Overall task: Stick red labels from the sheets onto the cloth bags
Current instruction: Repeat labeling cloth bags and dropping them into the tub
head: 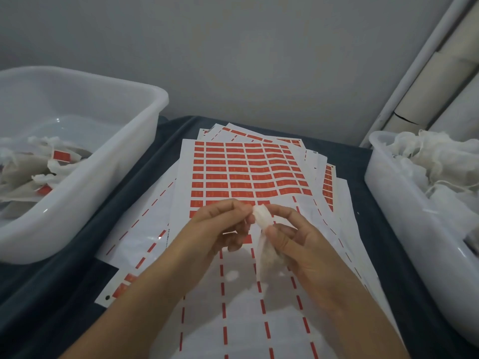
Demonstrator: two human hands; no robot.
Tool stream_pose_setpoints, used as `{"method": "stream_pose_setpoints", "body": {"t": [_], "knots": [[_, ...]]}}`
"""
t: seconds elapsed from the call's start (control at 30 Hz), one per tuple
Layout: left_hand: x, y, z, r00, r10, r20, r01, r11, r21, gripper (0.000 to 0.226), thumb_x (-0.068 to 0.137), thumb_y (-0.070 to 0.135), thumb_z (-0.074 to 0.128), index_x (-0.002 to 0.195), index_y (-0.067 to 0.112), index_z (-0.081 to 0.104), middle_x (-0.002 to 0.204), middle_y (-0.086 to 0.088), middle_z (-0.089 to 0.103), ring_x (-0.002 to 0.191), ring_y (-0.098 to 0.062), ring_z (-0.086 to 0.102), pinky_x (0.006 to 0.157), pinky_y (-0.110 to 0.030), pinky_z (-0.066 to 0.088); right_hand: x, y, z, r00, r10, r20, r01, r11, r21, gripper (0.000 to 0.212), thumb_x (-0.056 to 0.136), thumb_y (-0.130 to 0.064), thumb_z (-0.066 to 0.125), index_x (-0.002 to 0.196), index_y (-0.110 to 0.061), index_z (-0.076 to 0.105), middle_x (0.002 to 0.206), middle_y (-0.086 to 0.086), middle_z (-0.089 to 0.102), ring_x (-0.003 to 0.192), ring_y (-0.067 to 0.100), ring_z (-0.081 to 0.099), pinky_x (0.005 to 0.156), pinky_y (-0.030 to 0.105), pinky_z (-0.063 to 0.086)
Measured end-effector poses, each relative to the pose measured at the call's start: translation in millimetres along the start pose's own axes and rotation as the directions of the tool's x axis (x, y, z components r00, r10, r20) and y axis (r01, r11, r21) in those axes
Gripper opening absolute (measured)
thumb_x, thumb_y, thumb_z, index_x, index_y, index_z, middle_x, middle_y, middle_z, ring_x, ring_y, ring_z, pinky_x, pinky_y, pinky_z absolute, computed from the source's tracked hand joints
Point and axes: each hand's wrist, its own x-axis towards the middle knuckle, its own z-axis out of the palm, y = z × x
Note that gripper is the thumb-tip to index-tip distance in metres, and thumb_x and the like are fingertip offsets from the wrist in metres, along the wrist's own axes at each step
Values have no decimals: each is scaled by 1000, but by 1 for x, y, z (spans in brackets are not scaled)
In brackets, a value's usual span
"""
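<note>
**Both hands on one cloth bag above the label sheets**

A small white cloth bag (262,224) is held between the two hands, just above the top label sheet (248,174). The right hand (298,239) pinches it between thumb and curled fingers, with the bag's loose end trailing down past the palm. The left hand (223,226) pinches the bag's upper end with its fingertips — whether a red label is between them cannot be told. Beyond the hands, the sheet shows a full grid of red labels; beneath and nearer than the hands it is stripped to red dashes. More sheets fan out underneath on the dark bench (77,268). Left of the left hand stands a white tub (108,193) holding labelled bags (46,169); right of the right hand, another tub (404,203) of plain bags (435,156).
</note>
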Motion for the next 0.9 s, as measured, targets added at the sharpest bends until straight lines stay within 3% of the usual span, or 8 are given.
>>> {"method": "stream_pose_setpoints", "body": {"t": [0.23,0.4,0.53,0.6,0.67,0.73,0.8,0.9], "knots": [[9,4,-20,994,-106,5,96,874,-476,12,72,19,61,64,11,62,54,-3,53,39,-10,46,38,-17,42,1,-1,2,999,23,25,-23,999,-35,39,68,-49,55,107,-46,52,74,-49,55,72,-30,49,54,-4,41],[11,3,-24,993,-116,-17,81,784,-615,13,71,16,62,59,11,64,53,-4,53,39,-9,45,39,-16,42,2,-1,5,998,28,48,-26,998,-58,37,70,-49,55,107,-50,54,81,-48,55,76,-28,48,56,-3,42],[16,-3,-22,993,-65,-94,27,931,-363,26,79,29,60,56,20,68,59,0,63,49,-13,61,48,-17,49,1,1,4,999,26,48,-23,997,-72,34,69,-51,54,103,-54,54,78,-52,51,73,-32,45,56,-4,41],[16,-6,-21,996,-43,-83,23,972,-235,21,81,40,57,73,28,71,82,4,73,76,-14,71,59,-20,54,0,2,4,999,22,38,-19,997,-79,32,68,-52,52,100,-52,55,75,-54,48,73,-32,45,56,-3,41],[11,-7,-23,997,-63,-50,50,973,-226,24,86,42,51,96,24,64,91,0,73,84,-19,71,62,-25,55,1,3,6,999,4,52,2,994,-108,36,67,-52,50,102,-46,53,76,-52,50,78,-29,47,56,-1,42],[1,-3,-26,998,-39,-49,26,968,-248,29,87,39,48,100,17,61,71,-2,69,65,-18,69,59,-26,54,3,4,9,997,-27,71,37,990,-138,36,70,-51,47,104,-40,53,79,-45,58,80,-25,53,59,-1,44],[-13,4,-31,996,-26,-84,2,964,-267,25,82,39,48,79,20,64,52,0,52,43,-10,50,48,-21,47,6,10,13,998,-45,31,49,988,-148,34,74,-51,45,104,-38,54,86,-31,67,84,-11,62,69,4,49],[-29,21,-42,969,-30,-245,45,998,54,25,71,52,53,68,28,57,46,5,45,37,-6,37,40,-15,35,6,22,20,994,-79,-68,57,958,-282,33,75,-60,42,103,-45,53,106,-36,56,94,-13,56,73,1,43]]}}
